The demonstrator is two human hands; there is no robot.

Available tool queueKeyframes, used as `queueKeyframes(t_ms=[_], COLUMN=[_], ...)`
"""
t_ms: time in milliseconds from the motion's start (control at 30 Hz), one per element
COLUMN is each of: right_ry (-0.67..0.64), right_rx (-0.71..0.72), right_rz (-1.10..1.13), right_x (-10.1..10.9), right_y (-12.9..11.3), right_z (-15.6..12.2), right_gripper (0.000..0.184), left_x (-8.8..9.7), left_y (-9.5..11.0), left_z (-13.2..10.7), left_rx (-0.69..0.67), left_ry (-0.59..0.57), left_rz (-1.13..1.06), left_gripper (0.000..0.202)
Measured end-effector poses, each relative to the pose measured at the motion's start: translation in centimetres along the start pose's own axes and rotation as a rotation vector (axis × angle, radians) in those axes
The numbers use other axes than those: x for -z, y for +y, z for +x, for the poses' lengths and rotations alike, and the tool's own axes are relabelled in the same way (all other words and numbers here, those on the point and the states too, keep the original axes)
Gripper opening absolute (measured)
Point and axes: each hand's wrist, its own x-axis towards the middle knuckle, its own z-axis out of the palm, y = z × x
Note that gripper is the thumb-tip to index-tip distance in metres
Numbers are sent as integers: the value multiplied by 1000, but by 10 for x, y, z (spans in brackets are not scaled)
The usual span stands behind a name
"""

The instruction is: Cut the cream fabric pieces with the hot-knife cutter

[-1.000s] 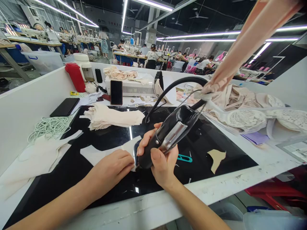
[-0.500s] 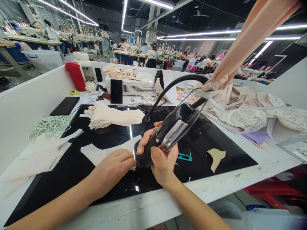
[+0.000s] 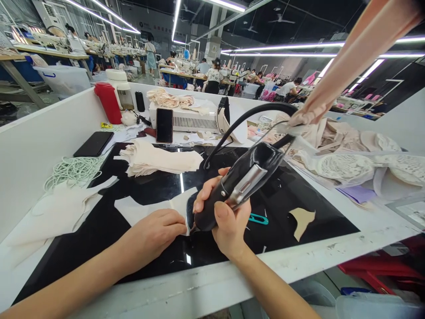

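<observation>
My right hand (image 3: 230, 223) is wrapped round a black corded hand tool (image 3: 239, 181) with a metal lever on its side. The tool is tilted, its narrow tip pointing down at the right edge of a white cut fabric piece (image 3: 136, 209). My left hand (image 3: 159, 232) lies over that piece, fingers curled and pressed together at its edge close to the tip. Whether the tip touches the cloth is hard to see. A twisted pink fabric strip (image 3: 352, 66) is tied around the cord end of the tool and runs up out of view.
On the black board (image 3: 282, 248) lie a stack of cream fabric pieces (image 3: 162, 159), teal thread snips (image 3: 258, 219) and a beige scrap (image 3: 301, 222). Bras (image 3: 348, 166) are heaped at right. Green cord (image 3: 75, 170), a phone (image 3: 164, 125) and a red cup (image 3: 108, 103) stand around the board.
The whole view has shifted slightly. The tool tip and my left fingertips are a little farther apart, and more of the fabric edge shows between them. Both grips look the same.
</observation>
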Motion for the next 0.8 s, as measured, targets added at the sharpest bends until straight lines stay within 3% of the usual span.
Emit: queueKeyframes(t_ms=[433, 800], right_ry=[-6, 6], right_rx=[22, 5], right_rz=[40, 39], right_x=[1, 1], right_y=[-1, -2], right_z=[1, 0], right_gripper=[41, 49], left_x=[-1, -1], left_y=[-1, -1], left_z=[-4, -5], left_rx=[-19, -52], left_ry=[7, -3], left_rz=[-14, 17], left_gripper=[29, 27])
